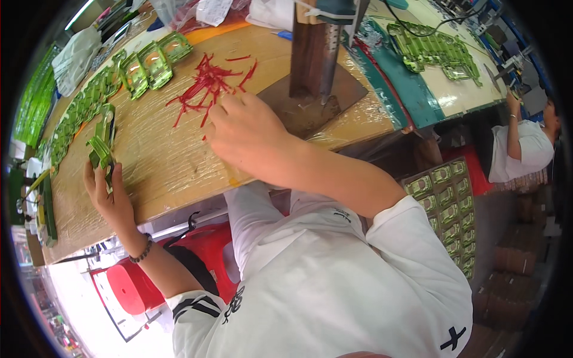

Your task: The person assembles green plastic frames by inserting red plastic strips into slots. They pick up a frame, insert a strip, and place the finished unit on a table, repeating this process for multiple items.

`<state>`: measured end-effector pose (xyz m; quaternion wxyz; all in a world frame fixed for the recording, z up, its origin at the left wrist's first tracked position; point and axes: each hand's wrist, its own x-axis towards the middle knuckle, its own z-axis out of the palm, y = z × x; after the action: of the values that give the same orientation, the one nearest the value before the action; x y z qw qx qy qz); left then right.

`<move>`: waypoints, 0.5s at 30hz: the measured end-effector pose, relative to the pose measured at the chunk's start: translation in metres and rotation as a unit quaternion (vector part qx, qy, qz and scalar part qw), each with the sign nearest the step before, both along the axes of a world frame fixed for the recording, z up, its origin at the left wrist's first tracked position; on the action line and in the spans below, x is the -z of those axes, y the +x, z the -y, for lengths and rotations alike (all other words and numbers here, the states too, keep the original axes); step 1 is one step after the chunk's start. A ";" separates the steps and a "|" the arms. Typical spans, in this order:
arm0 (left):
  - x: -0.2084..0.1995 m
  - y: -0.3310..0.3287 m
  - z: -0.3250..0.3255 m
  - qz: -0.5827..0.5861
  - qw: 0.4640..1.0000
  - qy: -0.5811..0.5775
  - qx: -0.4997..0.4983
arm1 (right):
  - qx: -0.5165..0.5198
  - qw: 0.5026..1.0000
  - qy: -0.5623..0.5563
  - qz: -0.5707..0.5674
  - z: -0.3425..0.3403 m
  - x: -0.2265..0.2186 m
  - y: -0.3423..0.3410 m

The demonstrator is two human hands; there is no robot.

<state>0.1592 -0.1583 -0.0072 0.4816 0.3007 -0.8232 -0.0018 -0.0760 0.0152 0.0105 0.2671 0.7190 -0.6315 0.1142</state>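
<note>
My left hand [108, 197] is closed around a green plastic frame-like part [101, 150], held up over the left side of the wooden table. My right hand [243, 132] reaches across to a loose pile of thin red strips [207, 83]. Its fingers are bent together at the near edge of the pile, and whatever they pinch is hidden behind them. Behind my left hand, several similar green plastic parts [134, 74] stand in a curved row along the table's far left side.
A metal post on a dark base plate [307, 104] rises right of the pile. More green parts [433, 51] lie on the bench at the right. A tray of green parts [444, 203] sits low beside me. A red stool [128, 286] is at lower left; a co-worker [522, 143] is at far right.
</note>
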 end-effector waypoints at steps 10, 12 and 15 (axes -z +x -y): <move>0.005 -0.067 -0.093 -0.284 0.872 0.274 0.291 | -0.009 0.950 -0.169 0.263 0.004 -0.001 0.001; 0.000 -0.077 -0.104 -0.281 0.819 0.346 0.361 | -0.062 0.901 -0.235 0.359 0.000 -0.005 0.003; 0.004 -0.078 -0.097 -0.199 0.847 0.287 0.401 | -0.121 0.819 -0.272 0.490 -0.011 -0.018 0.014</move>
<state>0.0811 -0.0617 -0.0108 0.4849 0.0626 -0.7214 -0.4905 -0.0616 0.0259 0.0284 0.0911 0.5368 -0.5298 0.6503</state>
